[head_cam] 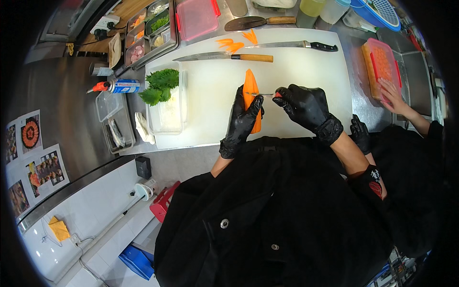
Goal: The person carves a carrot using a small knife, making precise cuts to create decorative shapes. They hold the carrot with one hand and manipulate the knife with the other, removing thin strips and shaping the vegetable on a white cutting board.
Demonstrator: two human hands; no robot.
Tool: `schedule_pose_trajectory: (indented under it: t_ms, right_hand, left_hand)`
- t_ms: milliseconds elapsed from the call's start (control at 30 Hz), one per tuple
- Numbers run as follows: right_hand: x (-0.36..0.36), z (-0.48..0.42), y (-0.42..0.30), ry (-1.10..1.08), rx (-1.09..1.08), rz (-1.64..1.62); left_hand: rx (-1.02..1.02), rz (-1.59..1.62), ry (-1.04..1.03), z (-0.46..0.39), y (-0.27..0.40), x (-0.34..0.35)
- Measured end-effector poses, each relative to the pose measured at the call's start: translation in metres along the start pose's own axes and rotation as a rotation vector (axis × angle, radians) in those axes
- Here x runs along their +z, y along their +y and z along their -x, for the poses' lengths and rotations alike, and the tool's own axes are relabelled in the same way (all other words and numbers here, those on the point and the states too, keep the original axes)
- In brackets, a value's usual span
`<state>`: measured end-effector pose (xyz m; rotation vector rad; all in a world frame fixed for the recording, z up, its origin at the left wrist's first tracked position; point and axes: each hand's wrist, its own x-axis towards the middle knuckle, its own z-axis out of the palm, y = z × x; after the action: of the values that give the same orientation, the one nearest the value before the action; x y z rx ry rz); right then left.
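My left hand [245, 113], in a black glove, grips a long peeled carrot [250, 80] with cut sides, its narrow end pointing away from me. In my gloved right hand [304, 106] is a small knife [265, 95] with a reddish handle, mostly hidden by my fingers. Its thin blade reaches left and meets the carrot's side. Both hands are above the white cutting board [211, 97]. Beyond them lie a wooden-handled knife [206, 56] and a black-handled knife [283, 45]. Several carved carrot pieces [235, 47] rest beside the blades.
On the left stands a plastic container [165, 122] with green leaves [159, 84]. A blowtorch canister [123, 86] is beside it. A cleaver-like knife [245, 23] lies at the back. At right, a co-worker's bare hand [392, 93] touches a red-lidded box [383, 64]; their gloved hand [359, 132] is near my right forearm.
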<state>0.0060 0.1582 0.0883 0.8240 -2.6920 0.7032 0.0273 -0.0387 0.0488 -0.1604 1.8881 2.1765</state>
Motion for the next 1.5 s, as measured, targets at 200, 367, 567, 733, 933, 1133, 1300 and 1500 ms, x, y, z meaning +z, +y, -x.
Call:
schedule_pose_trajectory:
  t_ms: [200,367,567,733,933,1133,1300,1500]
  right_hand:
    - [0.003,0.0,-0.002,-0.007,0.029,-0.005]
    - [0.011,-0.001,-0.001,-0.003,0.042,0.011]
    - [0.028,-0.001,0.003,-0.03,0.042,0.039]
    - [0.041,-0.002,0.008,-0.076,0.055,0.09]
    - [0.056,-0.007,0.005,-0.064,0.111,0.103]
    - [0.065,-0.018,-0.002,-0.056,0.134,0.061]
    - [0.073,-0.022,-0.009,-0.067,0.162,0.037]
    - [0.083,-0.031,-0.016,-0.167,0.304,0.036]
  left_hand:
    - [0.006,-0.054,0.069,0.001,-0.002,0.005]
    - [-0.047,-0.136,0.143,-0.002,-0.009,0.008]
    - [-0.145,0.042,0.109,-0.007,-0.009,0.004]
    - [-0.133,-0.059,0.201,-0.013,-0.017,0.007]
    - [-0.128,-0.086,0.275,-0.021,-0.027,0.007]
    - [-0.185,-0.031,0.392,-0.028,-0.027,0.014]
    - [-0.199,-0.061,0.448,-0.033,-0.035,0.014]
    - [-0.195,0.059,0.431,-0.038,-0.054,0.0]
